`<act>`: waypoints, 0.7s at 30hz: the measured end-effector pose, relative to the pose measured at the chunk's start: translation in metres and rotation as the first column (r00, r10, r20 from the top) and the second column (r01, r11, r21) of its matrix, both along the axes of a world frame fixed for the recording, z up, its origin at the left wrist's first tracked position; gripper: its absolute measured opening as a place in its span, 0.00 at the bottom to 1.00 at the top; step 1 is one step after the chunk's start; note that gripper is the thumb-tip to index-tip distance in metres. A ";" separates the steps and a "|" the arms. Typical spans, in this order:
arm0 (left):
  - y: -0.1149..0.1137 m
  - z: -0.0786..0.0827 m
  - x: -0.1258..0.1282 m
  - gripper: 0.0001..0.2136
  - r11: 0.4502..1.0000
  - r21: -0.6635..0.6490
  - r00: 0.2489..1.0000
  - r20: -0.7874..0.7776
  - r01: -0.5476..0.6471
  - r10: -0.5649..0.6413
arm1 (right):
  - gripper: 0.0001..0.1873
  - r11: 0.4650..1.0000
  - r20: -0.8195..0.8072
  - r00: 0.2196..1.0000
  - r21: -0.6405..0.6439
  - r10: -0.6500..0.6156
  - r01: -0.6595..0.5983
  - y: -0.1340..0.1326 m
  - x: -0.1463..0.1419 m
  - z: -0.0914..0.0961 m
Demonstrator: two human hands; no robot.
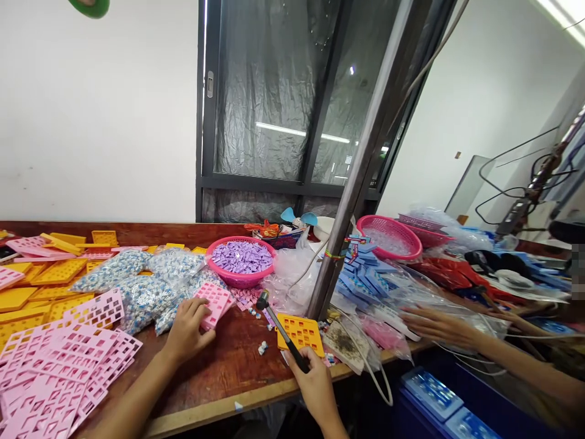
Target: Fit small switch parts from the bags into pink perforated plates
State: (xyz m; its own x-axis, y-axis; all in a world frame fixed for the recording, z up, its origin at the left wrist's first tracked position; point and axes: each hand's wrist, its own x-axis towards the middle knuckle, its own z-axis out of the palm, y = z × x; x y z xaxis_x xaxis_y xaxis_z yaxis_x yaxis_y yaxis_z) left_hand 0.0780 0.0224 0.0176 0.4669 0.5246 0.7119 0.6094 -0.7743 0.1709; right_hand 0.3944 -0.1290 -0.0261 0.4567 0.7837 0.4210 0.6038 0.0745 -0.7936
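Observation:
My left hand [189, 329] has its fingers and thumb at the near edge of a small stack of pink plates with square holes [214, 303], gripping it at the table top. In my right hand [313, 381] is a small hammer [286, 335]; its black handle slants up and left to a dark head. Under the hammer, a yellow plate with square recesses [304, 334] lies near the table's front edge. Small blue-and-white pieces [262, 347] are scattered between my hands. Part of the yellow plate is hidden by the hammer and my fingers.
Pink grid sheets [59, 372] and yellow plates [59, 271] pile up at left. Bags of blue-white pieces [141, 299] adjoin a pink basket of purple pieces [242, 280]. A metal post [361, 164] rises right of centre. Another person's hand [439, 326] reaches in from the right.

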 end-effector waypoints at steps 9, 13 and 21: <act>0.042 -0.022 0.088 0.10 0.967 0.081 0.955 -0.197 0.243 -0.223 | 0.27 1.000 -0.152 0.988 -0.022 -0.024 0.021 0.011 0.004 0.000; 0.058 -0.023 0.118 0.14 0.951 -0.014 0.910 -0.289 0.308 -0.298 | 0.25 0.998 -0.152 0.988 -0.053 -0.025 0.017 0.011 0.005 -0.001; 0.039 -0.011 0.092 0.31 0.965 -0.140 0.915 -0.312 0.222 -0.256 | 0.27 0.998 -0.129 0.991 -0.065 -0.020 0.011 0.009 -0.001 0.007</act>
